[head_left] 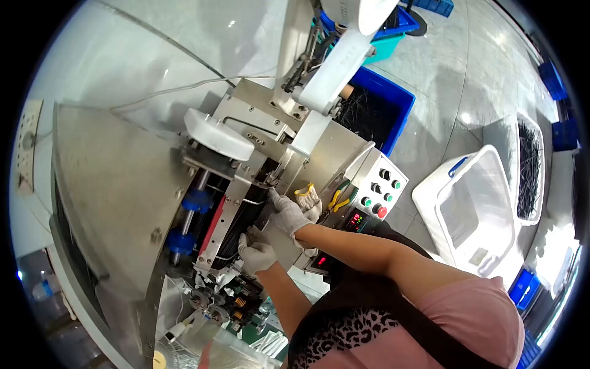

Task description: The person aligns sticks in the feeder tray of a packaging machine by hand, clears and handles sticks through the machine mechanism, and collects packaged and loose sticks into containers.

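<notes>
A bundle of thin black rods [244, 216] lies in the slot of a metal machine, beside a red-edged rail. My left hand [257, 252], in a white glove, has its fingers curled at the lower end of the bundle. Farther up, my right hand [287, 213], gloved as well, is closed with its fingertips at the bundle's upper end. The rods right under the fingertips are partly hidden. A spare white glove [308, 200] with a yellow cuff lies on the machine next to my right hand, near yellow-green pliers [340, 197].
A control panel [380, 187] with buttons and red displays sits to the right. Blue shaft rollers [195, 200] are left of the slot. A blue bin [402, 104] of black rods stands behind, with a white tub [430, 203] on the floor. A large metal cover [110, 184] fills the left.
</notes>
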`<state>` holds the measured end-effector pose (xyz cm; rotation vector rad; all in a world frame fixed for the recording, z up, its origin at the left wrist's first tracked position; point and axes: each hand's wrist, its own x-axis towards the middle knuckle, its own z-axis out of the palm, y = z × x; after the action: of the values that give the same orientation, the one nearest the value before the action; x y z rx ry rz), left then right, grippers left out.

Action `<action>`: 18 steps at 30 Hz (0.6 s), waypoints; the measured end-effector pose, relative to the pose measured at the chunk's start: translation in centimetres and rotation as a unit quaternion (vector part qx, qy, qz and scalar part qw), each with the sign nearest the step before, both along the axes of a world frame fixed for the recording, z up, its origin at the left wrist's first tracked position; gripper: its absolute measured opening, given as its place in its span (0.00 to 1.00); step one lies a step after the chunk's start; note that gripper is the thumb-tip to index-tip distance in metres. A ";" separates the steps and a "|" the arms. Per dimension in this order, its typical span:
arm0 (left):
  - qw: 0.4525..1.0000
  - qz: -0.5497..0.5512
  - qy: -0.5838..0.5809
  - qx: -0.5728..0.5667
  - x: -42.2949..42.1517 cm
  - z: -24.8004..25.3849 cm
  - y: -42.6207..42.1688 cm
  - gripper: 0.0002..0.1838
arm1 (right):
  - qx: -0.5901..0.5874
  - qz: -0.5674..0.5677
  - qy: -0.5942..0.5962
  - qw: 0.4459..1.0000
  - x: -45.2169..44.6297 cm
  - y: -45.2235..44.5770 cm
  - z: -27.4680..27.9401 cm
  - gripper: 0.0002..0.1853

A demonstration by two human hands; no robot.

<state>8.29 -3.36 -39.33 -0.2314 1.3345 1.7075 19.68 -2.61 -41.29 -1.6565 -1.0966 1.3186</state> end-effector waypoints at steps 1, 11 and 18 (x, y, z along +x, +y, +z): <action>1.000 -0.005 0.007 -0.004 -0.1 0.0 0.3 0.11 | -0.004 -0.005 0.007 1.000 0.4 0.1 0.5 0.36; 0.968 -0.195 0.097 0.121 -1.1 4.4 0.6 0.11 | -0.094 0.000 0.263 0.960 1.5 0.4 1.5 0.30; 0.976 -0.199 -0.015 0.081 -0.4 6.7 1.3 0.09 | -0.048 0.235 0.024 0.971 0.5 -0.2 1.0 0.23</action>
<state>7.94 -2.07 -32.67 0.1011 1.1223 1.4538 20.17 -2.80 -40.28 -1.4726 -1.4753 1.7213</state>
